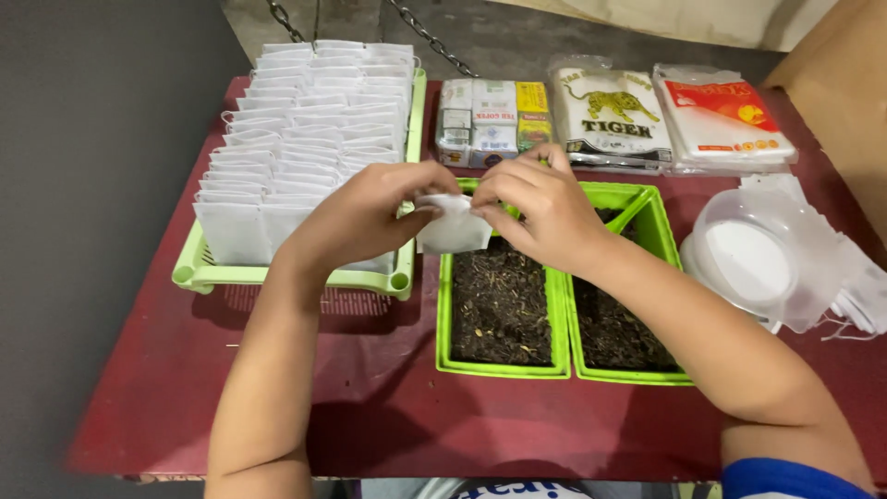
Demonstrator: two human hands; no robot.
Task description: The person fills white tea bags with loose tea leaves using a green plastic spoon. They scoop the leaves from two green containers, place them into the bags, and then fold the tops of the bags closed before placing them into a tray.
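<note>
Hands meet over the red table (370, 407), both pinched on 1 small white filter bag (453, 229). Left hand (365, 217) clamps the bag's left upper edge between thumb and fingers; right hand (540, 208) clamps the right upper edge. The bag hangs just above the near-left tray of dark loose tea (499, 305); a 2nd tea tray (614, 323) sits touching it, below the right wrist. Left of the grip, a green basket (199, 273) holds rows of upright white bags. Beyond the grip lie packaged goods (610, 115). Right of it stands a clear plastic tub (744, 259).
</note>
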